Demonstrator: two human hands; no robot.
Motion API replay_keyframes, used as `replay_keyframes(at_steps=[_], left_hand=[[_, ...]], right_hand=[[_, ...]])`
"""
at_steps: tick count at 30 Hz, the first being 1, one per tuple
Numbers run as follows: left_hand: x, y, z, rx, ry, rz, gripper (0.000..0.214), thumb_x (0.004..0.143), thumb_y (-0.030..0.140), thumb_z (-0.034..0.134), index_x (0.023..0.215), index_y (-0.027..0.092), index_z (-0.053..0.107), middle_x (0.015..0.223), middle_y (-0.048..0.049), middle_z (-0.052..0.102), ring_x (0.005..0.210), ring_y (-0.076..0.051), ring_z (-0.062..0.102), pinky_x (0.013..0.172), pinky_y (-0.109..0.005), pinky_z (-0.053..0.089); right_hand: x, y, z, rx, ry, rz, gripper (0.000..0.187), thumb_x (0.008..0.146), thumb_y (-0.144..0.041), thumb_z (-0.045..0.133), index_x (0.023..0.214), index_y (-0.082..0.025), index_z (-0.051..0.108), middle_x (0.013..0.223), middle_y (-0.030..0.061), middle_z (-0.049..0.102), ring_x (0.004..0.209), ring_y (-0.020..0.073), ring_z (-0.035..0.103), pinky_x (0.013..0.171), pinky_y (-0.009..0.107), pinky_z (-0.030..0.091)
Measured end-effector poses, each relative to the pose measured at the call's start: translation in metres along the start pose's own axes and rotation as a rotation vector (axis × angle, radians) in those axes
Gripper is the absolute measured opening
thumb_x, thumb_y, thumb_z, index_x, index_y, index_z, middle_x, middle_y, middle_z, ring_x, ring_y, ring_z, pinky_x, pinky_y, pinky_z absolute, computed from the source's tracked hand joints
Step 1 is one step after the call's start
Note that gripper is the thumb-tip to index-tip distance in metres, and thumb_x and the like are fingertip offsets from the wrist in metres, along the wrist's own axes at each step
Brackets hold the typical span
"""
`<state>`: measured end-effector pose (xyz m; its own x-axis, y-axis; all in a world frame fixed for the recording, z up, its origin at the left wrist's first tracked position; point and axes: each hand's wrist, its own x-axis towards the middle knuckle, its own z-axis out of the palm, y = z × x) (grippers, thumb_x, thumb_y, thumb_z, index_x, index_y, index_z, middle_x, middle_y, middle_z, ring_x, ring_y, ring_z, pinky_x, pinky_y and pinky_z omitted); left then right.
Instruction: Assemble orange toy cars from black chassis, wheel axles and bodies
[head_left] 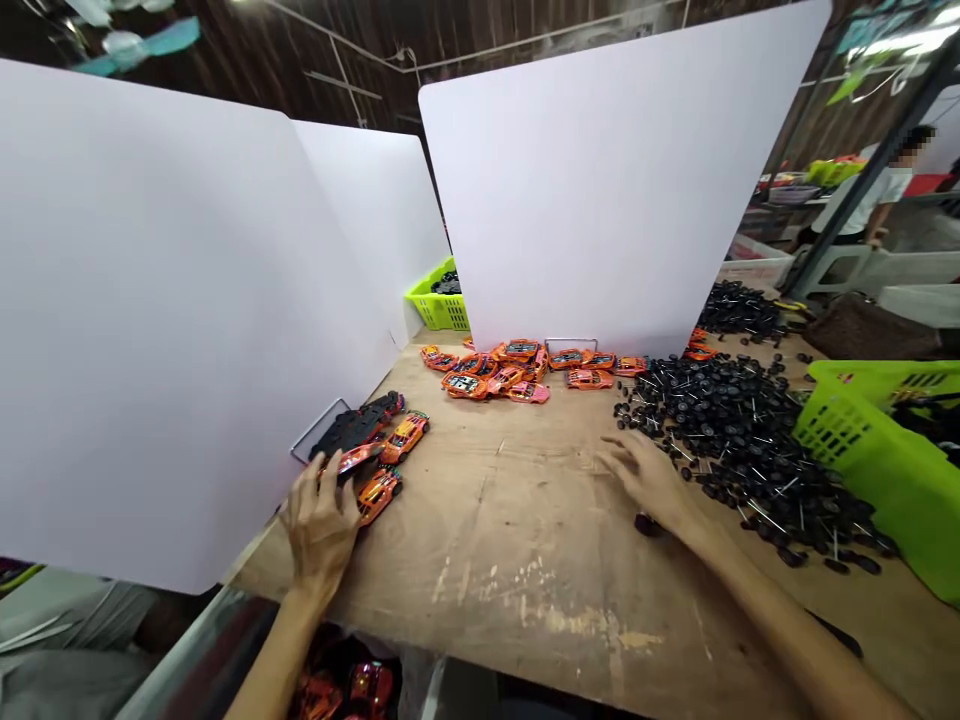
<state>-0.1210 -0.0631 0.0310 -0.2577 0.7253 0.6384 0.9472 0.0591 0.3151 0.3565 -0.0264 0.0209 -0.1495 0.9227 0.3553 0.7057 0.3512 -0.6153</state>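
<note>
My left hand [321, 515] is at the table's left side, its fingers closed on an orange toy car [357, 458]. Right beside it lie two more orange cars, one nearer me [379, 494] and one farther off [406, 437]. Black car bases [352, 428] are bunched behind the fingers. Over the bare wood on the right, my right hand [641, 478] has its fingers stretched out and apart, with nothing seen in them. It is close to a large heap of black wheels on metal axles [735, 430].
White panels [615, 200] rise at the back and left [150, 300]. Several orange car shells [517, 372] lie along the back. Green baskets stand at right [862, 450] and behind [446, 312]. Red cars [367, 690] lie below the table edge. A person [862, 205] is at far right.
</note>
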Motion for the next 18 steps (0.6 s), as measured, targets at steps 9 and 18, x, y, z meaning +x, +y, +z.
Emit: replay_keyframes(at_steps=[9,18], left_hand=[[-0.013,0.039,0.034,0.087,0.031,0.042,0.063,0.099,0.027,0.044,0.16,0.012,0.037,0.166,-0.0252,0.038,0.156,-0.035,0.034,0.127,-0.06,0.015],[0.019,0.069,0.058,-0.073,-0.041,0.097,0.069,0.097,0.038,0.052,0.16,0.012,0.039,0.167,-0.0252,0.036,0.157,-0.04,0.029,0.127,-0.065,0.012]], right_hand=[[0.162,-0.02,0.097,-0.059,-0.078,0.026,0.039,0.092,-0.038,0.074,0.122,-0.014,0.064,0.13,0.017,0.067,0.124,0.0312,0.059,0.109,0.049,0.042],[0.143,-0.003,0.063,0.058,-0.13,0.011,0.047,0.096,-0.061,0.061,0.096,-0.017,0.073,0.091,0.0052,0.073,0.087,0.0227,0.065,0.078,0.029,0.047]])
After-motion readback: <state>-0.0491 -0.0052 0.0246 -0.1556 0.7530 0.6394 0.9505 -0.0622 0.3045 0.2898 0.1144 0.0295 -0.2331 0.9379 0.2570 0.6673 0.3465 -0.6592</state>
